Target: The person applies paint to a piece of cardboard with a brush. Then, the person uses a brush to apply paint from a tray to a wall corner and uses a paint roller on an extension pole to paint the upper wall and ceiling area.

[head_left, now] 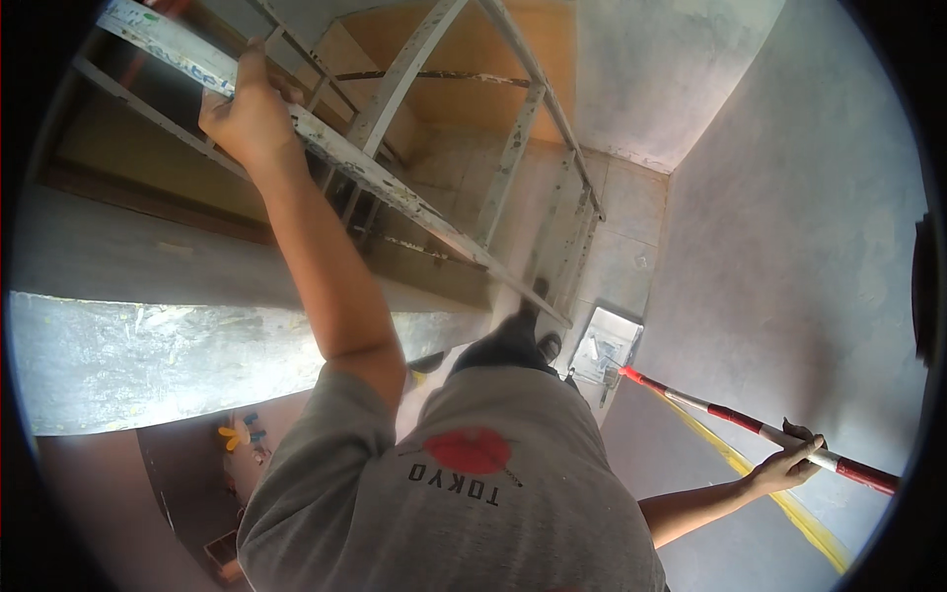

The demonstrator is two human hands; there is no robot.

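Observation:
My left hand grips the upper rail of a white, paint-spattered metal ladder, which slants from the upper left down towards my feet. On the right, my right hand is closed around a red-and-white striped pole held at a slant. The pole's red inner end lies visually at the lower edge of a paint tray on the tiled floor; whether it touches the tray I cannot tell, and any roller head is hard to make out.
A grey wall rises on the right, with a yellow strip below the pole. An orange panel stands behind the ladder. A whitish, rough ledge runs along the left, with small colourful objects below it. My feet stand near the tray.

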